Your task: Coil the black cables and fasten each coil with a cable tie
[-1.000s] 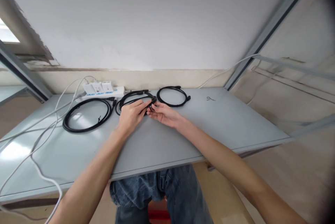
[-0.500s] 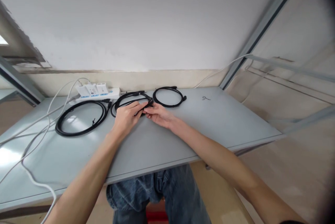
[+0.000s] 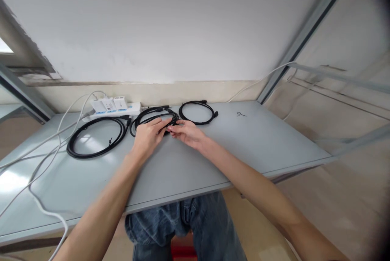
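Both hands work at the near right side of a coiled black cable (image 3: 141, 115) in the middle of the table. My left hand (image 3: 150, 133) is closed on the coil, thumb and fingers pressed round its strands. Fingertips pinched, my right hand (image 3: 187, 132) meets the same coil at its right edge; what lies between those fingertips is too small to make out. A second black cable coil (image 3: 71, 147) lies to the left with a small twist tie (image 3: 110, 142) on it. Another black cable coil (image 3: 198, 123) lies just behind my right hand.
A white power strip (image 3: 134, 109) with several chargers (image 3: 120, 103) stands against the wall at the back left. White cords (image 3: 45, 211) run over the table's left side. A loose dark tie (image 3: 241, 114) lies on the grey table (image 3: 243, 147) at right.
My right fingertips have shifted slightly at the coil's edge. The left hand keeps its hold, and the whole view has moved a little.
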Action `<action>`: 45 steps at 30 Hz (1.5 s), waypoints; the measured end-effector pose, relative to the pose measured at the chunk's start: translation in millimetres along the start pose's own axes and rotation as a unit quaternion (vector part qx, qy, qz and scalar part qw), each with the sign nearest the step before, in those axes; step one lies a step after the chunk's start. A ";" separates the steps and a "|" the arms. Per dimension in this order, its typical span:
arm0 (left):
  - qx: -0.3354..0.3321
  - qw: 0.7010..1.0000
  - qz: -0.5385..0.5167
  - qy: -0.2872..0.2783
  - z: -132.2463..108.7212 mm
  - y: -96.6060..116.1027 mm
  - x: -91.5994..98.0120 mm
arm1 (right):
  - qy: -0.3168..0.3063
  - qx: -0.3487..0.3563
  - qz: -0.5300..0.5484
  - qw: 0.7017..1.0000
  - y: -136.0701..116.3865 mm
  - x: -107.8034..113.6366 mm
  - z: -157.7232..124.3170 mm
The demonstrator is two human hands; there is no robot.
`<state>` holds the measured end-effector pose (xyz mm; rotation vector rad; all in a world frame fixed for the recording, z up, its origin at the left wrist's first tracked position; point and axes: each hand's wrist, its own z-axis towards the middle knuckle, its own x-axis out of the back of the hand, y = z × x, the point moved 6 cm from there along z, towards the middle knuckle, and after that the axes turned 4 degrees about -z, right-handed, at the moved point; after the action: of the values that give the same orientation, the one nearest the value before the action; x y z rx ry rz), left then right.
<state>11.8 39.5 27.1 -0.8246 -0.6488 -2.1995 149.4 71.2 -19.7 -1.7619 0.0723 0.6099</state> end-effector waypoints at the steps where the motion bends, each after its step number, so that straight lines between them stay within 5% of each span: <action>1: -0.001 1.000 -0.002 0.000 -0.4 0.2 -0.2 | -0.007 -0.023 0.006 1.000 1.4 -0.1 -0.7; 7: -0.017 1.000 -0.002 0.002 -2.5 2.0 0.0 | -0.086 -0.100 -0.007 0.991 3.7 -3.8 -4.2; 17: -0.031 0.999 0.001 0.006 -2.2 4.4 2.5 | -0.150 -0.123 0.006 0.981 5.2 -6.1 -4.7; 26: -0.018 1.000 -0.003 -0.003 -0.4 3.4 2.0 | -0.125 -0.089 -0.011 0.988 4.5 -5.9 0.6; 35: 0.021 0.999 0.012 -0.029 0.4 0.2 -5.4 | -0.015 0.057 -0.207 0.976 -14.1 0.5 -3.4; 40: 0.031 0.998 0.025 -0.041 1.0 0.3 -10.0 | 0.022 0.196 -0.384 0.902 -30.3 -5.1 -12.4; 42: 0.030 0.998 0.034 -0.048 1.0 0.7 -11.2 | 0.037 0.256 -0.502 0.825 -35.2 -11.9 -17.7; 45: 0.033 0.997 0.041 -0.061 1.1 0.9 -12.8 | 0.043 0.326 -0.691 0.644 -36.0 -28.3 -27.4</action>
<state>20.0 45.1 18.9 -0.9402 -0.7312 -2.0557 147.9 48.8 28.8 -0.6986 -0.8398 -0.6083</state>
